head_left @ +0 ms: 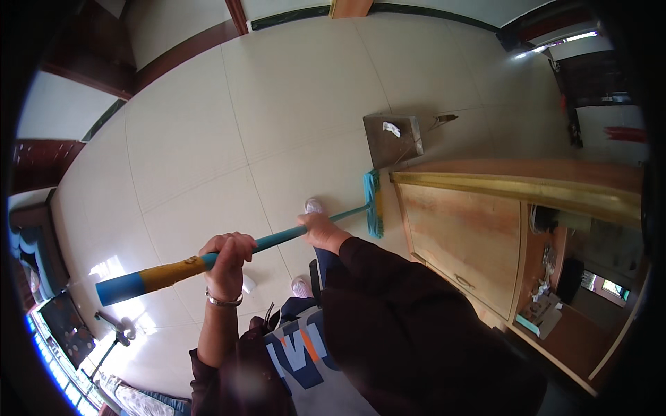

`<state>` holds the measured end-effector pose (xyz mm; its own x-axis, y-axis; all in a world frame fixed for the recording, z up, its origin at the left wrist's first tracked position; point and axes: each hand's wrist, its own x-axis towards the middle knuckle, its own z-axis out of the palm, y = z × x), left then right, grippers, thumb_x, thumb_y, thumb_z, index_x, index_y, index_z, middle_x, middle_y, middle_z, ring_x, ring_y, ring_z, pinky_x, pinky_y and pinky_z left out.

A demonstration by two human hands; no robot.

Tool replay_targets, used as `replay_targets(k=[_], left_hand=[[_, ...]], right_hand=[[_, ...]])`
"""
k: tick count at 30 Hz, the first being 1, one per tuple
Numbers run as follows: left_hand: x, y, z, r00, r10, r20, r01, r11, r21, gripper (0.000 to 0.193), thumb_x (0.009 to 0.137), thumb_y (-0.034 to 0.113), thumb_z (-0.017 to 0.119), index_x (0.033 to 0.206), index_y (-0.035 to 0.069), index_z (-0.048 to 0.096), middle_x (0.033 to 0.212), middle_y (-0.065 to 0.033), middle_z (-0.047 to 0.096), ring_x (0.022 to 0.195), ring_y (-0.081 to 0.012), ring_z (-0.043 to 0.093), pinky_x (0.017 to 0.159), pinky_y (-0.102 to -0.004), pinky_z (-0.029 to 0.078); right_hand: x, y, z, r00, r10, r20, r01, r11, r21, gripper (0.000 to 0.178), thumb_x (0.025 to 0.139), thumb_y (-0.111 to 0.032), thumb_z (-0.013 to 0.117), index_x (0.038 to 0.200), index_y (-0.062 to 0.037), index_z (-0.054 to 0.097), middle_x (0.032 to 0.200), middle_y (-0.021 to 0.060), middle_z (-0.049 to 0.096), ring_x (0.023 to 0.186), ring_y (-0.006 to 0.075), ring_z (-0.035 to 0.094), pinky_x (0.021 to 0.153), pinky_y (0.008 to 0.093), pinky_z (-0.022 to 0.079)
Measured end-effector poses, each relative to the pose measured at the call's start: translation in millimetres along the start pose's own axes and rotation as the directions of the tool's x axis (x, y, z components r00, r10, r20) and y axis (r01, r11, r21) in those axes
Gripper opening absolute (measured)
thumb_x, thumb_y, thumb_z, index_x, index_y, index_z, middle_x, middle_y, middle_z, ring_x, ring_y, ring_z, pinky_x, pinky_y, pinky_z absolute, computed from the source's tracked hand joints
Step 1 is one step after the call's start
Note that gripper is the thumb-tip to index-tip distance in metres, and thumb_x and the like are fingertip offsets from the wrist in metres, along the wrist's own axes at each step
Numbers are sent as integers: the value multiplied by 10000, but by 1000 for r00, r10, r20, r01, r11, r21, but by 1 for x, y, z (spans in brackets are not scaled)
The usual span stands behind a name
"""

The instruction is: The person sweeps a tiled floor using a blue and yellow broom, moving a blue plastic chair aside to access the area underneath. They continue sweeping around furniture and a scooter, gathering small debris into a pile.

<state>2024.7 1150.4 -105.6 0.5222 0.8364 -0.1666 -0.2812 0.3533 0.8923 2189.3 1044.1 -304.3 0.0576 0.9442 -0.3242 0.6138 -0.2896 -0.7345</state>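
The pale tiled floor (208, 139) fills most of what you see, with dark wooden skirting along the far walls. To your right stands a wooden cabinet (461, 229), its top edge trimmed in a yellowish strip. You hold a broom (277, 238) with a teal handle that has a yellow band near its upper end; the handle runs across you from lower left to upper right, and its teal bristle head (373, 203) rests on the floor just beside the cabinet's corner. Beyond the head lies a grey dustpan (392, 141) on the tiles with a scrap of white paper (392, 129) in it. Your left hand (226, 260) has its fingers curled fully round the handle near the yellow band, a bracelet (224, 301) at the wrist. Your right hand (321, 230) is closed round the handle further down, towards the head. One white shoe toe (314, 205) shows beneath the handle
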Motion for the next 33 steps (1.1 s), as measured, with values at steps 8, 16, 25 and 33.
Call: replay_targets(k=[8, 16, 25, 33], left_hand=[[78, -4, 16, 999, -29, 43, 29, 1000, -4, 242, 842, 35, 480, 605, 66, 443, 549, -49, 452, 545, -166, 437, 649, -358, 419], [87, -21, 8, 995, -63, 84, 62, 998, 15, 223, 854, 27, 487, 634, 44, 456, 594, -62, 472, 612, -186, 480, 744, -379, 447], [74, 71, -10, 941, 315, 120, -329, 936, 125, 280, 837, 35, 456, 568, 80, 396, 477, -36, 419, 424, -158, 398, 496, -330, 413], [76, -20, -9, 993, 120, 1, -120, 991, 57, 175, 871, 69, 508, 700, 44, 478, 710, -83, 558, 715, -198, 537, 812, -409, 454]], right_hand=[[52, 26, -38, 988, -9, -152, 9, 1000, 0, 109, 732, -154, 566, 670, -64, 567, 698, 159, 589, 729, 350, 579, 619, 418, 459], [62, 46, -50, 993, 44, -109, -54, 994, -94, 104, 720, -178, 569, 679, -84, 553, 692, 129, 609, 732, 334, 603, 638, 433, 472], [109, -67, -47, 962, -244, -124, 250, 967, 38, 113, 717, -165, 591, 658, -91, 528, 658, 121, 583, 672, 349, 574, 583, 427, 451], [119, 36, -85, 968, -234, -91, 208, 949, -235, 135, 658, -144, 627, 628, -76, 514, 639, 131, 573, 650, 357, 570, 578, 437, 456]])
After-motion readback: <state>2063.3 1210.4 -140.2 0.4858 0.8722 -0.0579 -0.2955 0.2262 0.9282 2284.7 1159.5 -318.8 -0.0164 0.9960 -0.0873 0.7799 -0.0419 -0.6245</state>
